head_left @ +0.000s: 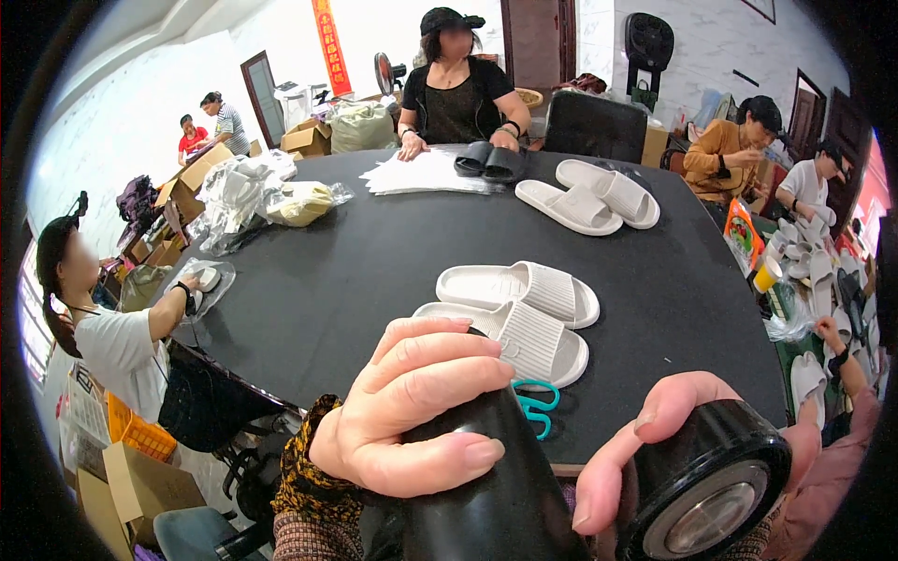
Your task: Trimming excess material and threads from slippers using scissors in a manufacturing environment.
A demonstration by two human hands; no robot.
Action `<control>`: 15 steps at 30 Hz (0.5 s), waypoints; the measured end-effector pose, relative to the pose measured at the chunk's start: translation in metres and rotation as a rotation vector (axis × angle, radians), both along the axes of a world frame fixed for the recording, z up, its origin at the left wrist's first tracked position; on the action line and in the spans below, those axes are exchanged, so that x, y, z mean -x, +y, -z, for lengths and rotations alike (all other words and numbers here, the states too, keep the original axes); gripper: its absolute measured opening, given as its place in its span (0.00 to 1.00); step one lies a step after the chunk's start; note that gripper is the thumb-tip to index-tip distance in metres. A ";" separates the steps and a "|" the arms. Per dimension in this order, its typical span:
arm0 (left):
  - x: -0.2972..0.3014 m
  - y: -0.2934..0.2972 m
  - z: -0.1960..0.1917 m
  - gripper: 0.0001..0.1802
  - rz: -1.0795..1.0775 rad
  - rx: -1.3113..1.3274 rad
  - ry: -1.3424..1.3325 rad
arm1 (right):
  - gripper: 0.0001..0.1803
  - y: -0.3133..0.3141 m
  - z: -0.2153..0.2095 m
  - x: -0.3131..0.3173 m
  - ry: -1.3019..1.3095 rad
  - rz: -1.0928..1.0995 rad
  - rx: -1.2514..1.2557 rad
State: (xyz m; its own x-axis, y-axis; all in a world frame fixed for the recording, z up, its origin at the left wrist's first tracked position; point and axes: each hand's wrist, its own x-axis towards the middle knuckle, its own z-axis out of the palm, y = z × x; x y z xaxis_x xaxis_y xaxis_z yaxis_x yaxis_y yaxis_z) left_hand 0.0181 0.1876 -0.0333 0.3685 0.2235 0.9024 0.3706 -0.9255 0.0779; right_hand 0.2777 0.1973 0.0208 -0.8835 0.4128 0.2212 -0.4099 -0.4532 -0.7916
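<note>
My left hand is wrapped over the upper part of a black cylindrical bottle, whose top its fingers partly hide. In my right hand is a thick black round lid, gripped at its side, with a clear, silvery disc facing me. The lid is apart from the bottle. Beyond my left fingers lies a pair of off-white slippers, the farther slipper whole and the nearer slipper partly covered by my hand. Teal scissor handles show beside the bottle; their blades are hidden.
Another off-white slipper pair lies farther back on the black table. A person opposite has white sheets and black slippers. Plastic bags sit at left; people sit at both sides. Cartons stand lower left.
</note>
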 end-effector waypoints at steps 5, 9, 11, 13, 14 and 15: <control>-0.001 -0.001 -0.001 0.18 -0.003 0.005 -0.029 | 0.35 -0.008 0.012 0.004 0.130 0.031 0.097; 0.001 0.002 -0.001 0.18 -0.007 0.002 -0.004 | 0.35 -0.007 0.009 0.003 0.123 0.043 0.157; 0.001 0.003 -0.001 0.18 -0.001 -0.011 -0.016 | 0.34 -0.005 0.004 0.000 0.071 0.031 0.151; 0.002 0.003 -0.001 0.18 0.000 -0.002 -0.014 | 0.34 -0.004 0.002 -0.001 0.020 0.020 0.144; 0.002 0.003 -0.002 0.18 0.000 0.007 -0.012 | 0.34 -0.004 0.002 0.000 0.010 0.031 0.122; 0.002 0.002 -0.002 0.18 0.001 0.008 -0.012 | 0.35 -0.004 0.001 0.001 -0.001 0.044 0.102</control>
State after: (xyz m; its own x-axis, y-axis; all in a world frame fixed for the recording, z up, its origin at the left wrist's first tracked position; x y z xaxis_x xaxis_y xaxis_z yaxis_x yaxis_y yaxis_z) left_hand 0.0158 0.1901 -0.0318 0.3575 0.2301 0.9051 0.3691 -0.9251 0.0894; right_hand 0.2765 0.1934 0.0193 -0.8645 0.4711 0.1750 -0.4301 -0.5132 -0.7427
